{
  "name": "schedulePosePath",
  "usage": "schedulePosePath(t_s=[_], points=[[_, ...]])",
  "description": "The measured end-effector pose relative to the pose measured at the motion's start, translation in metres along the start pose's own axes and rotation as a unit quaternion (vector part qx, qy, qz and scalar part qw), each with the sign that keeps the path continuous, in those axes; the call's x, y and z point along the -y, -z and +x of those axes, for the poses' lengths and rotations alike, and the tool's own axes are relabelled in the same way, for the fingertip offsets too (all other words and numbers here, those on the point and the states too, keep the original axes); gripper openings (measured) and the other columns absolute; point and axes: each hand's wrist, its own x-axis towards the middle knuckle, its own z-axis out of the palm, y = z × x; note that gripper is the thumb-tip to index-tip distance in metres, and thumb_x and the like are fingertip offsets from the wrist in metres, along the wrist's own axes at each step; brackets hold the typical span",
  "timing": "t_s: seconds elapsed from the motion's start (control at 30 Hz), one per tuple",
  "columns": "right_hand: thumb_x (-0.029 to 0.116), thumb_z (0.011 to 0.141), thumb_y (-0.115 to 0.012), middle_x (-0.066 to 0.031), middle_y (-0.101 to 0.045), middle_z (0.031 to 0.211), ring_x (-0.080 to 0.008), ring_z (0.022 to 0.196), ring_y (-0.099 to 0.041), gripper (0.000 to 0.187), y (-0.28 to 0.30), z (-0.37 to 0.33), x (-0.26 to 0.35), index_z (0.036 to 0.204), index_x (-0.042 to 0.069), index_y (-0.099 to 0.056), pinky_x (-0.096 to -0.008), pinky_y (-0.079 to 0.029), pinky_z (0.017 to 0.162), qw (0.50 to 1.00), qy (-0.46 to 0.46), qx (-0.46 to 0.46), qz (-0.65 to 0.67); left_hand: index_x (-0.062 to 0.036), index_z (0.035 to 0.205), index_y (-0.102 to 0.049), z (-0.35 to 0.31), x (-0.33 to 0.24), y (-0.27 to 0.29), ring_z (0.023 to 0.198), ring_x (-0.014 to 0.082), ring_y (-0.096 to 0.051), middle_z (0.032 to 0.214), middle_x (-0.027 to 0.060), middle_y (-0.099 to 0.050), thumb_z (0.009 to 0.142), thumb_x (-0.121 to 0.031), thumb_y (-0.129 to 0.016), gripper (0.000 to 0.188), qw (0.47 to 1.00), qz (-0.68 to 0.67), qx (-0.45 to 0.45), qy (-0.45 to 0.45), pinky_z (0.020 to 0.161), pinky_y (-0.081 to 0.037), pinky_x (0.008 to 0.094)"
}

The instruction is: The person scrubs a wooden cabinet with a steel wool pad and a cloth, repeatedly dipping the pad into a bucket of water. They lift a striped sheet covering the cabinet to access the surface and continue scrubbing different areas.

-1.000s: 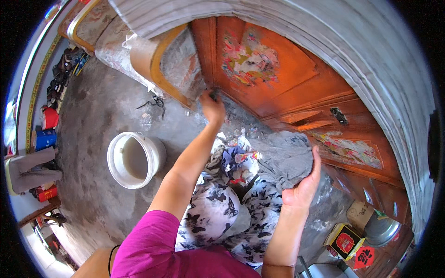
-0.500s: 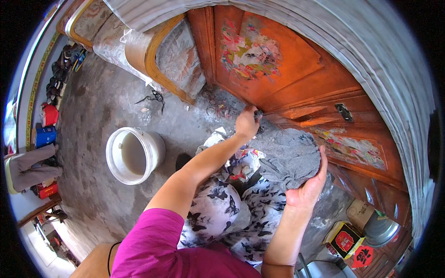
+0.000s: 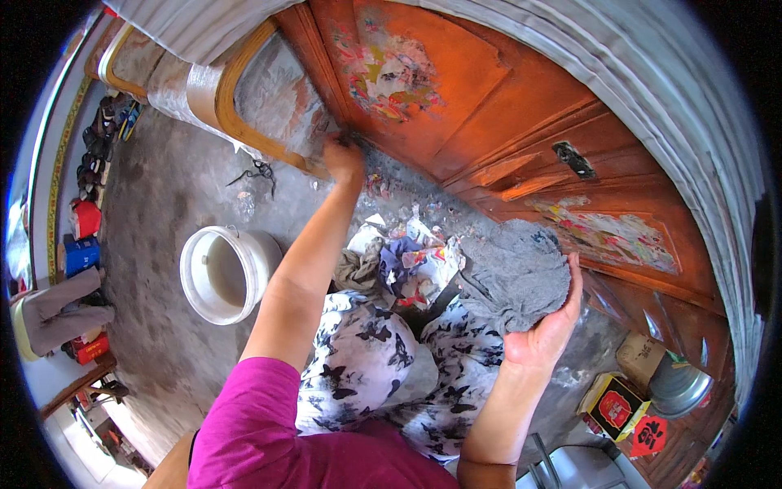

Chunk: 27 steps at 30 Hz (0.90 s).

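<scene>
A crumpled, damp-looking grey cloth [image 3: 513, 273] lies draped over my right hand [image 3: 542, 332], the thumb and palm supporting it from the right side. My left hand [image 3: 344, 156] is stretched out far ahead, at the foot of the orange-brown wooden door [image 3: 472, 73] where it meets the wooden-framed sofa [image 3: 236, 90]. Its fingers are curled closed, and what they hold, if anything, is hidden. Torn, peeled-off colourful paper patches [image 3: 399, 73] mark the door panels. Between my knees and the door sits a pile of paper scraps [image 3: 432, 261] and rags [image 3: 366, 265].
To my left a white bucket [image 3: 228, 273] of murky water stands on the grey concrete floor [image 3: 155, 228]. A black cord-like tangle [image 3: 259, 173] lies beyond it. At the lower right are a black-and-yellow box [image 3: 615, 407] and a metal basin [image 3: 676, 387]. Shoes [image 3: 94, 155] line the left wall.
My left hand has moved forward and left along the door's bottom edge toward the sofa. The right hand still supports the grey cloth. The view has shifted slightly, uncovering more of the scrap pile.
</scene>
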Motion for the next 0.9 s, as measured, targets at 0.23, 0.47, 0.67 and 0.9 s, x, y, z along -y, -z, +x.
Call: schedulePosePath(t_s=[0.23,0.47,0.67,0.9], points=[[0.037,0.101,-0.063,-0.0072,-0.071,0.126,-0.0268,0.117,-0.067,0.039,-0.003,-0.001,-0.005,0.125,0.007,-0.068,-0.0457,-0.053,0.102,1.000,-0.014,0.017,-0.008,-0.0029,0.106,-0.063,-0.107,-0.011,-0.026,0.102,0.0422,-0.063,0.108,0.0210,-0.066,0.081,-0.006,-0.074,0.027,0.995,-0.056,0.042,-0.077,0.091,-0.050,0.0467],[0.039,0.101,-0.063,-0.0066,-0.073,0.122,-0.0252,0.112,-0.069,0.038,-0.015,-0.001,-0.013,0.122,0.008,-0.070,-0.0437,-0.054,0.100,0.999,-0.017,-0.003,-0.042,-0.0071,0.108,-0.065,-0.172,-0.038,-0.037,0.104,0.0452,-0.064,0.107,0.0208,-0.068,0.083,-0.011,-0.075,0.027,0.979,-0.038,0.194,-0.054,0.090,-0.052,0.0514],[0.039,0.101,-0.063,-0.0049,-0.074,0.119,-0.0229,0.109,-0.070,0.034,-0.014,0.012,-0.018,0.117,0.010,-0.071,-0.0422,-0.055,0.097,0.999,-0.027,0.020,-0.041,-0.0038,0.113,-0.070,-0.137,-0.027,-0.038,0.090,0.0271,-0.071,0.103,0.0132,-0.076,0.083,-0.012,-0.082,0.033,0.925,-0.136,0.327,0.140,0.079,-0.053,0.0374],[0.039,0.101,-0.063,-0.0075,-0.072,0.125,-0.0268,0.115,-0.068,0.040,-0.006,0.018,-0.018,0.122,0.006,-0.070,-0.0454,-0.052,0.102,0.997,-0.039,0.050,-0.039,-0.0001,0.116,-0.072,-0.137,-0.079,0.024,0.093,0.0133,-0.064,0.103,0.0015,-0.073,0.091,-0.008,-0.078,0.027,0.828,-0.318,0.427,0.177,0.085,-0.051,0.0321]])
